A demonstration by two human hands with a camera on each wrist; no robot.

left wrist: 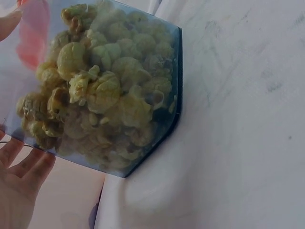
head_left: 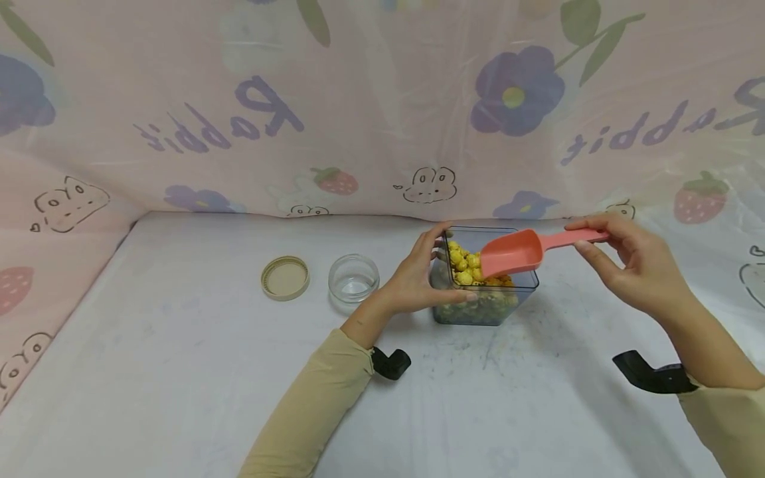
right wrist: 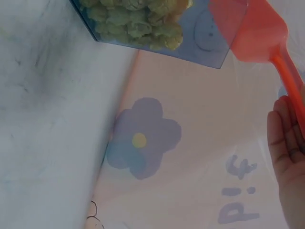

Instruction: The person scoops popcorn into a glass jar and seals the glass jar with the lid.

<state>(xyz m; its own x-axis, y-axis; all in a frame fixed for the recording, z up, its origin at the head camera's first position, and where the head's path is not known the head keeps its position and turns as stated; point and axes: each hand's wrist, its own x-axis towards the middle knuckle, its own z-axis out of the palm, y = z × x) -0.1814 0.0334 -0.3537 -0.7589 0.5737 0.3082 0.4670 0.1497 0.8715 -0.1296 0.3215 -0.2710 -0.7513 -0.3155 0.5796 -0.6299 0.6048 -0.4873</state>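
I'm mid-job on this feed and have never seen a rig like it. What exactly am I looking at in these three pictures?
There's no robot arm here, just a person's two bare hands. The wide picture comes from a camera worn on the head, looking forward and down. The two closer ones come from cameras on the left and right wrists.

The left hand grips a see-through container with popcorn inside. The right hand holds a coral scoop by its handle, its bowl at the container's opening.

On the white surface, left of the container, stand a clear jar and, further left, a round lid. A patterned sheet hangs behind.
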